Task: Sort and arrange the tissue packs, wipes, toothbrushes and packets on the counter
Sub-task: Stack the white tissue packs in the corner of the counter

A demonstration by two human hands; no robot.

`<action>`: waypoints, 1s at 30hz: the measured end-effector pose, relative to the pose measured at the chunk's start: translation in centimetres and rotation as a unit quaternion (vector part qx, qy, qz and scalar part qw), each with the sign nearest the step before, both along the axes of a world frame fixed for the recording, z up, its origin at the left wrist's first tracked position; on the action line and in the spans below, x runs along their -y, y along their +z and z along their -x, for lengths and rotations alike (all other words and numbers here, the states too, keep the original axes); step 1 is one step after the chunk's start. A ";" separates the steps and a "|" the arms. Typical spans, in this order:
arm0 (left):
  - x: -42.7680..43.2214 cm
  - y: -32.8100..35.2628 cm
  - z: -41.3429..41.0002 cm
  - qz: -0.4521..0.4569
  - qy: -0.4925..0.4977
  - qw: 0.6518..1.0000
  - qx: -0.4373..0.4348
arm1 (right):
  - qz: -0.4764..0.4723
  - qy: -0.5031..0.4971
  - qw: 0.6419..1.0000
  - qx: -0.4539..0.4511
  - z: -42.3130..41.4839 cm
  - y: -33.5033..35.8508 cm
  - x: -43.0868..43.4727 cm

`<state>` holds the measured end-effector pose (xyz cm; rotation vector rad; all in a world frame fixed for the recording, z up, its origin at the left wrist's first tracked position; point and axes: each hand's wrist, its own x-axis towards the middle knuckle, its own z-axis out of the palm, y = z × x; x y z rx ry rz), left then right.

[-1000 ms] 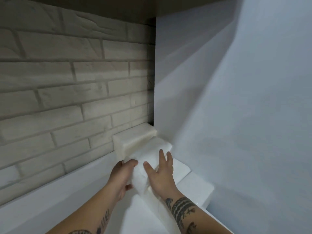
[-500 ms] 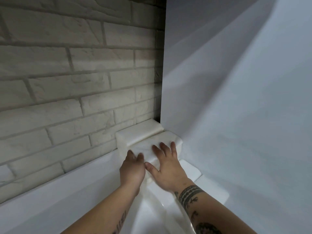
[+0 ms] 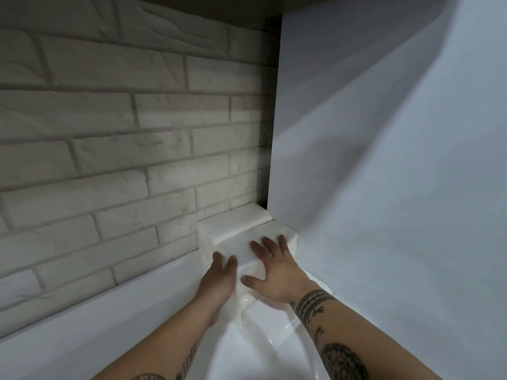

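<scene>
Two white tissue packs sit in the far corner of the counter. The back tissue pack point(image 3: 233, 222) lies against the brick wall. The front tissue pack point(image 3: 241, 244) lies just before it, against the white side panel. My right hand point(image 3: 274, 272) lies flat on top of the front pack with fingers spread. My left hand point(image 3: 218, 281) touches that pack's left end, fingers resting on its corner. More white packs point(image 3: 255, 319) lie below my wrists, partly hidden and overexposed.
A white brick wall point(image 3: 123, 160) runs along the back, with a white ledge point(image 3: 96, 319) at its foot. A tall white side panel point(image 3: 384, 174) closes off the right. A dark overhang point(image 3: 247, 9) sits above.
Both hands moved forward with the front pack, which now sits snug against the back pack and the side panel. My right hand went from holding its side to lying flat on top.
</scene>
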<state>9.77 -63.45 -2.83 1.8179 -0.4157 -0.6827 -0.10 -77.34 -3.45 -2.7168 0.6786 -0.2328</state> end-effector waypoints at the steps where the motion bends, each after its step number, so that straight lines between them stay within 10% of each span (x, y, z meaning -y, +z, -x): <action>1: -0.4 0.3 0.1 -0.004 -0.003 1.000 0.004 | 0.008 -0.004 1.000 -0.013 0.1 0.5 -0.2; 6: -3.0 2.8 0.8 0.003 0.010 1.000 -0.006 | 0.076 0.003 0.997 0.002 0.1 2.5 -3.6; 16: -19.9 5.5 1.2 -0.019 0.056 0.998 0.021 | -0.075 0.112 0.987 0.089 1.6 2.7 -20.3; 30: -58.3 2.3 3.4 -0.231 -0.111 0.966 0.041 | -0.196 0.347 0.905 -0.150 3.7 2.5 -51.7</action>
